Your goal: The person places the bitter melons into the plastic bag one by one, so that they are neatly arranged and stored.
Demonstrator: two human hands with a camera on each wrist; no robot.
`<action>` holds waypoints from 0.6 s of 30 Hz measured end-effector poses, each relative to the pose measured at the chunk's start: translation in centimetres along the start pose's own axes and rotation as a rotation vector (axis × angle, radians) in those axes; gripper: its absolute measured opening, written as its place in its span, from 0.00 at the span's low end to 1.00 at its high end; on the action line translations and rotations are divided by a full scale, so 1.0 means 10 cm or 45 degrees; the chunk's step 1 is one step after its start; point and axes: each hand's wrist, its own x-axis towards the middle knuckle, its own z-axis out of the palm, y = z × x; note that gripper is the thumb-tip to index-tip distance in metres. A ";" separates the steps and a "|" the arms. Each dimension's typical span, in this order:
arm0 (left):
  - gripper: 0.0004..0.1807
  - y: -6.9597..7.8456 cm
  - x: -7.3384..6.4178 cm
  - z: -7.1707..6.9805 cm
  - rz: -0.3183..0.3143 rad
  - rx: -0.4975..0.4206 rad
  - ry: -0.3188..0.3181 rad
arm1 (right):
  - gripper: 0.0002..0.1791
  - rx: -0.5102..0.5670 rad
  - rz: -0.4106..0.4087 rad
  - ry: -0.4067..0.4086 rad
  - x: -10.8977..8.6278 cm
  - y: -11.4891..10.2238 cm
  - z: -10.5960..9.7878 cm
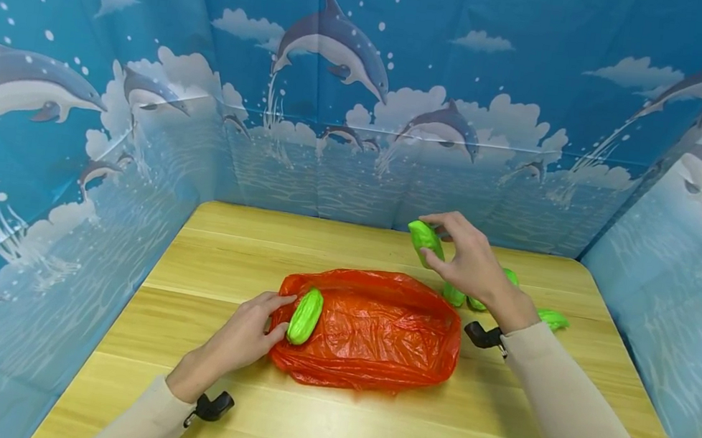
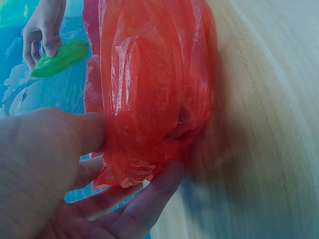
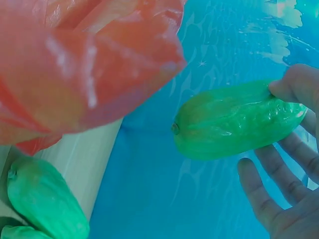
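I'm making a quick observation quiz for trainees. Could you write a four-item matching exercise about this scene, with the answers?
1. Right hand
2. Backdrop
3. Left hand
4. Red bag

A. At the bag's left end
B. Open on the wooden table
C. Holding a green item above the table
D. Blue, printed with dolphins

Pairs: 1-C, 2-D, 3-A, 4-B
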 end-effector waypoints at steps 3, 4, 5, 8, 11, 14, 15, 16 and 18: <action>0.31 0.00 0.01 0.01 0.006 0.002 0.004 | 0.30 0.009 -0.020 0.006 0.00 -0.04 -0.01; 0.31 0.00 0.01 0.01 0.007 0.001 0.004 | 0.31 0.010 -0.027 0.007 -0.01 -0.05 -0.01; 0.31 0.00 0.00 0.01 0.009 0.002 0.004 | 0.31 0.011 -0.033 0.007 -0.01 -0.07 -0.01; 0.30 0.00 0.00 0.01 0.017 -0.002 0.004 | 0.31 0.006 -0.051 0.009 -0.01 -0.12 -0.01; 0.30 0.00 0.00 0.01 0.021 -0.003 0.006 | 0.31 0.012 -0.068 0.011 -0.01 -0.17 -0.02; 0.30 0.01 0.00 0.00 0.019 -0.004 0.011 | 0.31 0.023 -0.076 0.008 0.00 -0.22 -0.03; 0.30 0.01 -0.01 0.00 0.018 -0.002 0.010 | 0.31 0.030 -0.078 0.006 0.00 -0.23 -0.03; 0.30 0.01 -0.01 0.00 0.017 0.000 0.010 | 0.31 0.034 -0.079 0.002 0.00 -0.25 -0.03; 0.31 0.02 -0.02 0.00 0.015 -0.001 0.008 | 0.31 0.041 -0.085 -0.005 0.00 -0.28 -0.03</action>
